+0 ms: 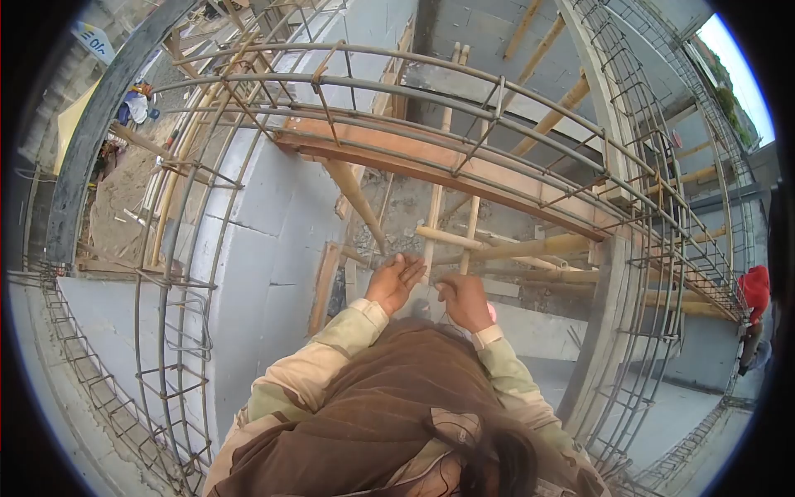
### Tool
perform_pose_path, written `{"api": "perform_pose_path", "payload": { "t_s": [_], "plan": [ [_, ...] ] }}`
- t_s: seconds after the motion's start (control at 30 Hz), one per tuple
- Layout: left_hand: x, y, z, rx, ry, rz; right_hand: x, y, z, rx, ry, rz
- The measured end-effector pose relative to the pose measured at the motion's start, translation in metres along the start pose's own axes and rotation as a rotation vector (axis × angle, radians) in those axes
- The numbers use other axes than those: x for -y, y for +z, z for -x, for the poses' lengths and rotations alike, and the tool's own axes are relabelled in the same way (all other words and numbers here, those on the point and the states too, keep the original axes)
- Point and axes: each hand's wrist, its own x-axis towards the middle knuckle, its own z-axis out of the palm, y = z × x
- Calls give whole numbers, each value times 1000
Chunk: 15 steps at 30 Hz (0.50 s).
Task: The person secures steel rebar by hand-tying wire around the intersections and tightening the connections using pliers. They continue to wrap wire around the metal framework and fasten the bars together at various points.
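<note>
My left hand is held out in front of my chest, palm turned up and fingers stretched, with nothing visible on it. Close beside it, my right hand is closed with its fingers curled in; anything inside them is hidden. A small pink thing shows at the edge of my right wrist. Both hands are apart from the steel rebar cage, which arches across the view ahead of them. Under the cage runs a reddish-brown formwork board.
Bamboo poles and a wooden ladder stand in the space below. Pale block walls rise at left. More rebar cages flank both sides. A person in red is at the far right.
</note>
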Motion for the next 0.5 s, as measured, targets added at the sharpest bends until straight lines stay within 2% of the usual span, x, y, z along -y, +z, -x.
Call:
{"api": "perform_pose_path", "payload": {
  "t_s": [0.07, 0.13, 0.17, 0.23, 0.5],
  "plan": [
    [-7, 6, 0, -50, 46, 13, 6, -8, 11, -22, 47, -17],
    [-9, 7, -3, -42, 41, 22, 9, -6, 19, -168, 22, -155],
    [-9, 7, -4, -31, 63, 39, 6, -3, 21, -177, 36, -157],
    [-8, 11, -4, -13, 50, 38, 2, 2, 21, -352, -153, -57],
    [4, 35, 15, -2, 41, -191, 14, -2, 20, -391, -109, -13]
  ]
}}
